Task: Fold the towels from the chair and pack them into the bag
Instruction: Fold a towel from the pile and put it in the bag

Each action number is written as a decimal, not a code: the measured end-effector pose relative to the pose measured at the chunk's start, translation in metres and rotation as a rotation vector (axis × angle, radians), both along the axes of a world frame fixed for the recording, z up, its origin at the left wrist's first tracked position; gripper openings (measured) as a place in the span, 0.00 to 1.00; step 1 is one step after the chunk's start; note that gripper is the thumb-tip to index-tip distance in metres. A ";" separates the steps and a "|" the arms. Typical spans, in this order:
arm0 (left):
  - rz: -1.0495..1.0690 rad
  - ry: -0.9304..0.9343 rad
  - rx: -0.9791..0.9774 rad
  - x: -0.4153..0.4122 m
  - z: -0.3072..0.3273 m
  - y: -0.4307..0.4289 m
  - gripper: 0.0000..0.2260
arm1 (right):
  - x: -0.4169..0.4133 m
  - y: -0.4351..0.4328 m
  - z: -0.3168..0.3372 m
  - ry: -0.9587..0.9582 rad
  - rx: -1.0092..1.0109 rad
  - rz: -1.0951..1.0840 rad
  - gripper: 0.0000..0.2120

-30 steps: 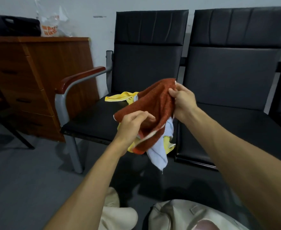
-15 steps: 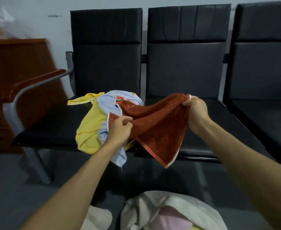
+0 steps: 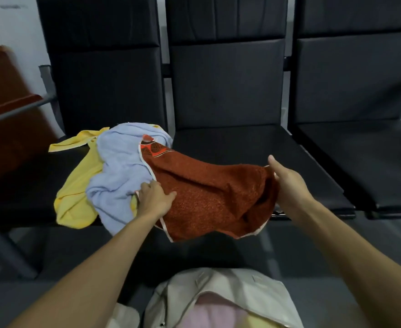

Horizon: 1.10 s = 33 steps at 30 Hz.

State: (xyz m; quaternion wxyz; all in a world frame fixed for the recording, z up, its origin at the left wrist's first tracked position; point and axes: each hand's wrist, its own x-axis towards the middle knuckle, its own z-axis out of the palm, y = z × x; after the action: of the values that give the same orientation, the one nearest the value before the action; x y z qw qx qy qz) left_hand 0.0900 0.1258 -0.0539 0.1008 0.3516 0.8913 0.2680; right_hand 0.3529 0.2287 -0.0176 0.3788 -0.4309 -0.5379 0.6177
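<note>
**Red towel stretched between two hands over a row of black seats**

A rust-red terry towel (image 3: pixel 213 197) with a pale hem hangs slack between both hands, above the front edge of the middle seat and partly past it, over the floor. The left hand (image 3: pixel 154 197) grips its left edge at about 9 o'clock of the cloth, fingers curled onto the hem and thumb spread across the top. The right hand (image 3: pixel 287 183) holds the bunched right end at 3 o'clock; its thumb stands up clear, and its fingers are wrapped in the fabric, mostly hidden.

At 10 o'clock of the red towel, a crumpled pale blue towel (image 3: pixel 121 166) lies on a yellow towel (image 3: pixel 76 185). Both rest on the leftmost seat, spilling over its front edge, and the red towel's patterned corner lies on the blue one.

Three black padded seats (image 3: pixel 242 147) with tall backs stand joined in a row across the view. A wood-topped armrest (image 3: pixel 12 107) on a metal bar sits at 9 o'clock, with a brown wooden cabinet (image 3: pixel 3 79) behind it against a white wall (image 3: pixel 10 27). The grey floor (image 3: pixel 17 280) runs under the seats.

At 6 o'clock, at the frame's bottom, a cream fabric bag (image 3: pixel 242 285) stands open on the floor, with pink cloth (image 3: pixel 218 311) inside.
</note>
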 end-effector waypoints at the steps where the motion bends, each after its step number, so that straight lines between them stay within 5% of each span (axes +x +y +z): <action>1: 0.033 0.005 0.014 -0.002 -0.003 0.002 0.26 | 0.003 0.001 -0.001 -0.023 0.030 0.010 0.20; 8: 0.035 0.055 0.211 -0.006 -0.005 0.007 0.10 | 0.004 0.003 -0.014 -0.239 0.095 -0.057 0.07; 15: -0.028 0.011 0.477 0.020 0.020 -0.021 0.04 | 0.020 -0.006 -0.006 -0.418 -0.001 0.089 0.16; 24: -0.204 -0.086 0.394 0.037 0.055 -0.059 0.02 | 0.026 -0.033 0.010 -0.526 0.023 0.152 0.15; 27: -0.175 -0.238 0.405 0.028 0.051 -0.063 0.03 | 0.021 -0.035 0.008 -0.514 0.050 0.147 0.16; 33: -0.051 -0.893 0.556 0.022 0.046 -0.048 0.10 | 0.000 -0.035 0.003 -0.296 0.002 0.096 0.10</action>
State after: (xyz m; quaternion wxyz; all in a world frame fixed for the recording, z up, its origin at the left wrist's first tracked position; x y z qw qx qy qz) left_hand 0.1121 0.0775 -0.0083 0.3803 0.2383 0.6478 0.6156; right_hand 0.3525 0.1935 -0.0151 0.2660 -0.4906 -0.6083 0.5644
